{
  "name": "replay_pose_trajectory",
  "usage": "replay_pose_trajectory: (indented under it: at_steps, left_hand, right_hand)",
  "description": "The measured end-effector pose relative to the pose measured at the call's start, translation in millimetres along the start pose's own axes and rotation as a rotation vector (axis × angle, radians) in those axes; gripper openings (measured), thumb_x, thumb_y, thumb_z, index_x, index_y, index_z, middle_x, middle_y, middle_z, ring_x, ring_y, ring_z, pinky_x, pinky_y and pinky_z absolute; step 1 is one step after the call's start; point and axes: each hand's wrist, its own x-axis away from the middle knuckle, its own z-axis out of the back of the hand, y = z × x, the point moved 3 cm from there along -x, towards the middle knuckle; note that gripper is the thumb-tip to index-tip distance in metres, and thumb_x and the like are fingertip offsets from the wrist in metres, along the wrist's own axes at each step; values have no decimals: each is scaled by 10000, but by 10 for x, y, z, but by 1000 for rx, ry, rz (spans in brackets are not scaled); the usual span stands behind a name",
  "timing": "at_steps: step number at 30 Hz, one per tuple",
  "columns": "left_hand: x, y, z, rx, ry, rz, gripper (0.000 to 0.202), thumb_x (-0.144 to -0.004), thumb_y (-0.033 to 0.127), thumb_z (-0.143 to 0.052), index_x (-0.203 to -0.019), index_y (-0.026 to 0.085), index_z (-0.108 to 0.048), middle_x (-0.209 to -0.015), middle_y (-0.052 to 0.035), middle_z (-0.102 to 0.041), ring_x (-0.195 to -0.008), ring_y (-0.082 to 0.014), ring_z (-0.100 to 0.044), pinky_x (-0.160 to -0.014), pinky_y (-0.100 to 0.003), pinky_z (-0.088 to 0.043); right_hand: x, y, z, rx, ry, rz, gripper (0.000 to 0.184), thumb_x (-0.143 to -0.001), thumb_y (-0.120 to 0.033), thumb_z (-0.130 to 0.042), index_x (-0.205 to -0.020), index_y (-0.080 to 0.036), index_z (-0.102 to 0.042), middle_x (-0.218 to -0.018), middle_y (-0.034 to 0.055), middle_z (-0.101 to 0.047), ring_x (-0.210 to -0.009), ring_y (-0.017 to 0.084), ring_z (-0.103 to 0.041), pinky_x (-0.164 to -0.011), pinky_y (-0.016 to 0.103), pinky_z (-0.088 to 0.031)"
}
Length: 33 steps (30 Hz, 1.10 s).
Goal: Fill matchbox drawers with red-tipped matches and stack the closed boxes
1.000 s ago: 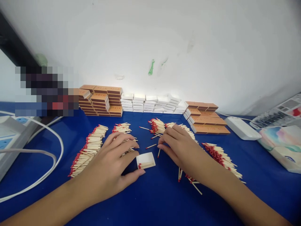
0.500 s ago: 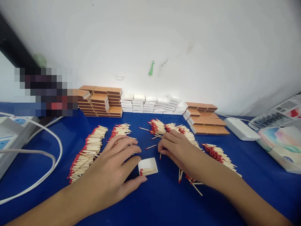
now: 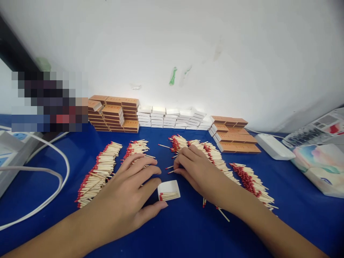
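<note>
A small white matchbox tray (image 3: 169,186) with a few red-tipped matches in it lies on the blue table (image 3: 174,229). My left hand (image 3: 129,193) steadies it, thumb and forefinger pressed against its left side, the other fingers spread on the cloth. My right hand (image 3: 196,168) rests just beyond the tray, its fingertips pinched on a loose match (image 3: 170,172) lying on the cloth. Another single match (image 3: 169,167) lies right behind it. Rows of red-tipped matches (image 3: 99,172) lie to the left, and more matches (image 3: 252,182) spread on the right.
Stacks of orange matchbox sleeves (image 3: 114,114) and white trays (image 3: 172,120) line the wall; more orange sleeves (image 3: 236,138) sit at the right. A white adapter (image 3: 274,147), tissue packs (image 3: 319,165) and white cables (image 3: 53,172) with a power strip (image 3: 8,157) flank the work area.
My right hand has shifted left and slightly away, from beside the tray to the loose matches behind it. The left hand and tray have hardly moved.
</note>
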Motion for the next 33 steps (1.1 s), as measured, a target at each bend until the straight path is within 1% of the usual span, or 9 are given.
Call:
replay_pose_trajectory:
  at_steps: [6, 8, 13, 16, 19, 24, 29, 31, 33]
  left_hand:
    - [-5, -6, 6, -9, 2, 10, 155, -1022, 310, -753, -1107, 181, -742, -1156, -83, -787, -1258, -329, -684, -1156, -543, -494]
    - [-6, -5, 11, -8, 2, 5, 159, -1022, 313, -755, -1104, 178, -741, -1150, -82, -784, -1255, -328, -682, -1151, -540, -495]
    - [1, -26, 7, -2, 7, 17, 150, -1027, 307, -748, -1098, 175, -739, -1150, -74, -779, -1247, -316, -674, -1163, -536, -474]
    - [4, -48, 0, -4, 6, 23, 145, -1032, 311, -743, -1103, 185, -736, -1148, -72, -780, -1249, -314, -670, -1162, -540, -466]
    - [5, -67, -5, -16, 7, 34, 148, -1033, 316, -745, -1096, 182, -734, -1152, -81, -778, -1248, -318, -668, -1145, -549, -468]
    - [-1, -66, -7, -29, 18, 54, 145, -1026, 315, -750, -1084, 182, -739, -1175, -93, -779, -1207, -317, -681, -1110, -551, -487]
    - [2, -50, -6, -24, 26, 52, 143, -1029, 316, -748, -1063, 177, -742, -1149, -90, -779, -1228, -317, -676, -1130, -548, -472]
    - [7, -53, -9, -20, 28, 56, 143, -1033, 317, -744, -1061, 177, -742, -1151, -92, -778, -1232, -317, -673, -1133, -549, -469]
    - [11, -56, -13, -13, 24, 62, 143, -1029, 317, -749, -1064, 178, -742, -1147, -89, -779, -1234, -318, -674, -1137, -549, -470]
  right_hand:
    - [-33, -6, 41, -36, 2, -43, 54, -1074, -188, -657, -1078, -190, -711, -1120, 112, -708, -1096, 288, -579, -968, 441, -519]
    - [-42, 16, 55, -59, 7, -62, 57, -1073, -206, -668, -1097, -199, -720, -1132, 109, -705, -1103, 288, -572, -979, 448, -516]
    - [-73, 52, 0, -74, 6, -38, 150, -1098, -219, -630, -959, -203, -682, -1052, 89, -703, -1037, 262, -575, -934, 412, -503]
    - [-68, 85, -23, -27, 28, -14, 143, -1078, -201, -662, -935, -205, -664, -1013, 85, -698, -1015, 269, -579, -926, 420, -499]
    - [-34, 93, 45, -46, 60, -10, 125, -1081, -184, -651, -958, -205, -660, -1040, 88, -702, -1016, 267, -573, -925, 425, -502]
    - [34, -75, 201, -107, 76, 11, 114, -1108, -213, -614, -1005, -217, -663, -1070, 80, -712, -1030, 252, -584, -927, 417, -522]
    - [41, -323, 125, -47, 73, 117, 112, -1072, -145, -649, -978, -200, -674, -1020, 79, -718, -995, 250, -631, -926, 417, -552]
    - [41, -322, 103, -85, 75, 132, 70, -1071, -154, -660, -1025, -199, -685, -1031, 76, -721, -999, 244, -639, -932, 405, -554]
    - [47, -226, 122, -120, 107, 101, 45, -1087, -195, -654, -1062, -206, -689, -1054, 75, -722, -1021, 244, -633, -966, 412, -544]
